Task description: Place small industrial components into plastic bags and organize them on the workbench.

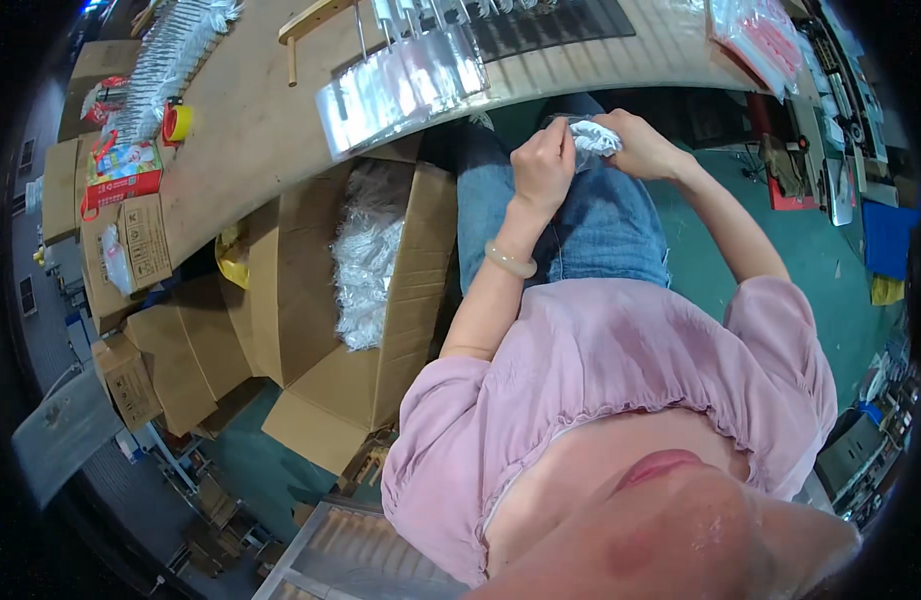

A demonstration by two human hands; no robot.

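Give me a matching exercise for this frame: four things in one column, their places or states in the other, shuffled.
1. small clear bag
2. open cardboard box
3. tape roll
4. bracelet

a. on the left wrist
b. on the wooden table
c. on the floor, full of white packets
d. held in both hands, left and right

Pairs: 1-d, 2-c, 3-b, 4-a

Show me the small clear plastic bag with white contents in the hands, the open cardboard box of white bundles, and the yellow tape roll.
small clear plastic bag (pixel 593 137), head view, white contents.
open cardboard box (pixel 426 270), head view, right wall.
yellow tape roll (pixel 179 122), head view, outer band.
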